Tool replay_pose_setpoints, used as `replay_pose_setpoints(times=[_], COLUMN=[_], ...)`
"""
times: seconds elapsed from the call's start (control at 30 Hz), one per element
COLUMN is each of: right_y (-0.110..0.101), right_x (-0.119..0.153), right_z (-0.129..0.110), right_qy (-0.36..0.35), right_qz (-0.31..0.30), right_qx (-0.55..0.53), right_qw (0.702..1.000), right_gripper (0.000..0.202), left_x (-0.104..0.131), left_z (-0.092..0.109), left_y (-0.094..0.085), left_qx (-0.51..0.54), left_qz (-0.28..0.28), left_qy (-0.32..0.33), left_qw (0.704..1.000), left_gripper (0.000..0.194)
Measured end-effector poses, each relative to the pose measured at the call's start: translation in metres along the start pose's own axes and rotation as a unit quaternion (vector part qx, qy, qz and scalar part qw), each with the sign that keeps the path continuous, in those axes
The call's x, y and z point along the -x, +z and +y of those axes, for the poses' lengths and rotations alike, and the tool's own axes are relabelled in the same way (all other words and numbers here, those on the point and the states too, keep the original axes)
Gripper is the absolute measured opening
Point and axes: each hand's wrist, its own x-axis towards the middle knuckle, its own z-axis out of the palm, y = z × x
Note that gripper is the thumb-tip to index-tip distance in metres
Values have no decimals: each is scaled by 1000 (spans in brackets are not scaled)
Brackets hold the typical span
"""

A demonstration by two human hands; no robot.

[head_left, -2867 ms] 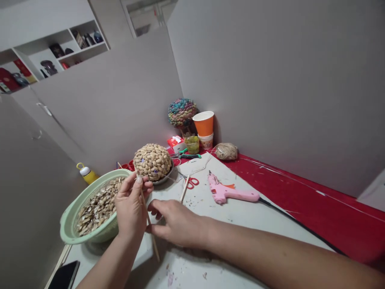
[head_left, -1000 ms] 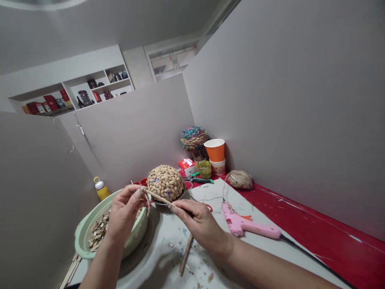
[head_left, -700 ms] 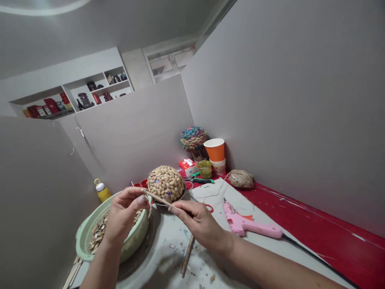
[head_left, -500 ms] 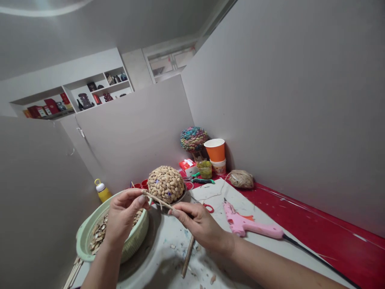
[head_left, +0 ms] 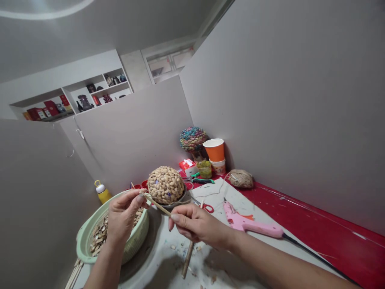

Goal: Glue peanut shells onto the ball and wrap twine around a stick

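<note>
Fingers [head_left: 141,197] of the left hand [head_left: 122,218] pinch the stick [head_left: 156,204] at its upper end; the right hand [head_left: 197,226] grips it lower, above the counter [head_left: 264,245] — keep both pinches firm, turning slowly.

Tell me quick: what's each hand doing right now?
Left hand: pinched shut on the thin wooden stick.
Right hand: fingers closed on the same stick.
</note>
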Motion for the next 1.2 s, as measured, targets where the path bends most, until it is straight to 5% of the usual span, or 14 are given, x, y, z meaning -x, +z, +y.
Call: replay_pose_setpoints(times=[0.13,0.23,0.33,0.47,0.73,0.87,1.0,1.1,1.2], right_y=[-1,2,4,2,6,4,-2,0,4], right_x=[0,-1,-1,0,1,1,-1,-1,0], right_z=[-2,1,5,7,-1,-2,-1,-2,-2], right_qy=[64,-26,-162,-220,-178,-71,29,-39,-164], right_qz=[-56,61,217,239,164,63,-28,61,186], right_qx=[-62,90,280,355,290,123,0,116,278], right_qw=[994,994,921,877,926,988,999,991,928], right_gripper=[40,33,12,15,36,42,42,33,15], left_x=[3,4,5,5,4,2,1,2,4], left_z=[-2,-3,-5,-7,-10,-5,-1,-1,-4], left_y=[3,7,11,14,11,11,13,14,15], left_qx=[-1,-8,-19,-25,-6,9,17,10,-2], left_qz=[10,34,51,57,72,64,49,47,50], left_qy=[10,17,20,28,37,28,16,8,5], left_qw=[1000,999,998,998,997,998,999,999,999], left_gripper=[14,12,9,10,15,15,14,12,11])
